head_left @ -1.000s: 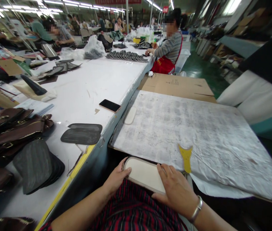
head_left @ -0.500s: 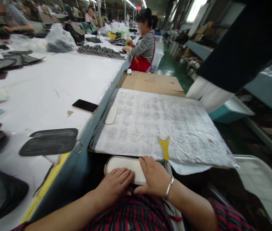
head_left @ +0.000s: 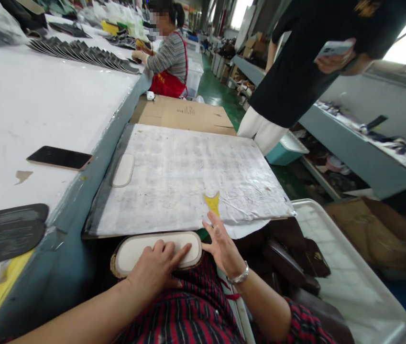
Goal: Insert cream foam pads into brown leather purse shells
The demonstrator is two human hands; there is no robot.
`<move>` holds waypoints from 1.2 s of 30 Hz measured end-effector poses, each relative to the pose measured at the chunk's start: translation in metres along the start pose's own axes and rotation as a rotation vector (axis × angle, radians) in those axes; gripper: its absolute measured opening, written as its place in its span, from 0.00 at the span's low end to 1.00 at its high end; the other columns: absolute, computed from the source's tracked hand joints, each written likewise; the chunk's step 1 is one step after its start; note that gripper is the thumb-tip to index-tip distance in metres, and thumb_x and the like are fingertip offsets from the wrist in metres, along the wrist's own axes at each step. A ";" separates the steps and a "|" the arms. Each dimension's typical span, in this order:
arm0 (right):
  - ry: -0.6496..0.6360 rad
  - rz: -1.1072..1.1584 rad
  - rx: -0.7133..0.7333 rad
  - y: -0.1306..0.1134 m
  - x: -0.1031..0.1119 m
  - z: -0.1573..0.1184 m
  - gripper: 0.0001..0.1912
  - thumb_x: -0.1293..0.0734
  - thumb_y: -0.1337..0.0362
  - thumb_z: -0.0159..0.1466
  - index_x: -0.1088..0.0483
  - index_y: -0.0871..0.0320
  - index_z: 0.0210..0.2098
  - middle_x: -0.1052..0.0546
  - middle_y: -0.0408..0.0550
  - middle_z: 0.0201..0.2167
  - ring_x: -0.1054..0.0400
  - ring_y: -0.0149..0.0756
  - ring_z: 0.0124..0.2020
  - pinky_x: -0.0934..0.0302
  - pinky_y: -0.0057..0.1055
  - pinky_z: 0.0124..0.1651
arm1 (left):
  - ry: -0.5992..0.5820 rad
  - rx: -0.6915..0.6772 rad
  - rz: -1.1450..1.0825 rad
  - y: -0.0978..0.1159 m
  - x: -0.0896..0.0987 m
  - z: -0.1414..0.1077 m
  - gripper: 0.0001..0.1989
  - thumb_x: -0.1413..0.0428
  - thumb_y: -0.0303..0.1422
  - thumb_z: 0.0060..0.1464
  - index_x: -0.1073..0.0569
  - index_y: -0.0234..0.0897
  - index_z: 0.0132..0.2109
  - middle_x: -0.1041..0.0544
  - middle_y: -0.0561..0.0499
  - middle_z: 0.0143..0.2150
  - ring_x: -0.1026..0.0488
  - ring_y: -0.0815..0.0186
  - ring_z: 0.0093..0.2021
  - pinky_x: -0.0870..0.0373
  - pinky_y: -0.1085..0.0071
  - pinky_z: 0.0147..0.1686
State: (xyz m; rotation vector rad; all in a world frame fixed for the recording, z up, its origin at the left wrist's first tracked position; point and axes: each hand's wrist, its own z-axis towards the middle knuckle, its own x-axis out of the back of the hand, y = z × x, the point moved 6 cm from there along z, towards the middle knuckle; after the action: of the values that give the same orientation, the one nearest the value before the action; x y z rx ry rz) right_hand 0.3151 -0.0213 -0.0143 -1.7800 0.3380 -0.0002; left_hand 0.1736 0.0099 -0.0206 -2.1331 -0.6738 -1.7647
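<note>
A long white panel with rounded ends and a brown rim [head_left: 136, 251], perhaps the base of a bag, lies across my lap. My left hand [head_left: 156, 267] rests on it, fingers bent over its face with the index finger stretched along it and the thumb at the near edge. Just past the panel's right end, my right hand [head_left: 222, 248] is open with fingers spread. Its fingertips reach the lower end of a yellow forked piece [head_left: 212, 203] on the paper-covered board [head_left: 184, 167]; whether they touch it I cannot tell.
A smaller white rounded piece [head_left: 123, 170] lies on the board. On the left table are a phone [head_left: 59, 157] and dark rounded pieces [head_left: 9, 234]. Brown leather items [head_left: 285, 260] sit in a white bin [head_left: 353, 267] at right. One person [head_left: 169, 57] sits ahead; another [head_left: 296, 71] stands at right.
My right hand has lifted off the panel and moved toward the yellow piece, fingers spreading. My left hand stays on the panel. The view has swung to the right.
</note>
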 end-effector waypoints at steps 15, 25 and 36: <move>0.258 -0.152 -0.146 0.022 0.061 -0.009 0.16 0.40 0.51 0.59 0.37 0.57 0.38 0.33 0.48 0.39 0.34 0.36 0.41 0.32 0.33 0.35 | -0.071 -0.052 0.111 0.005 -0.002 0.002 0.45 0.39 0.44 0.39 0.52 0.52 0.62 0.35 0.43 0.42 0.39 0.52 0.38 0.39 0.64 0.28; -0.107 -0.597 -0.267 0.055 0.034 -0.004 0.09 0.42 0.62 0.59 0.40 0.58 0.24 0.35 0.38 0.16 0.39 0.24 0.15 0.47 0.20 0.17 | -0.011 -0.013 0.144 0.008 -0.006 -0.005 0.32 0.50 0.27 0.51 0.51 0.54 0.61 0.35 0.45 0.39 0.39 0.56 0.37 0.42 0.66 0.26; -0.185 -0.334 -0.390 0.063 0.033 0.005 0.10 0.40 0.63 0.56 0.41 0.59 0.20 0.34 0.38 0.14 0.40 0.25 0.11 0.49 0.20 0.12 | -0.028 -0.032 0.133 0.009 0.000 -0.006 0.29 0.50 0.34 0.54 0.50 0.53 0.61 0.35 0.46 0.40 0.38 0.56 0.38 0.41 0.65 0.28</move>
State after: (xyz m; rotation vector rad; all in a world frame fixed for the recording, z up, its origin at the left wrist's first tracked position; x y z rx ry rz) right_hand 0.3334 -0.0366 -0.0812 -2.1858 -0.1049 -0.0073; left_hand 0.1734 -0.0002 -0.0191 -2.1733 -0.5002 -1.6899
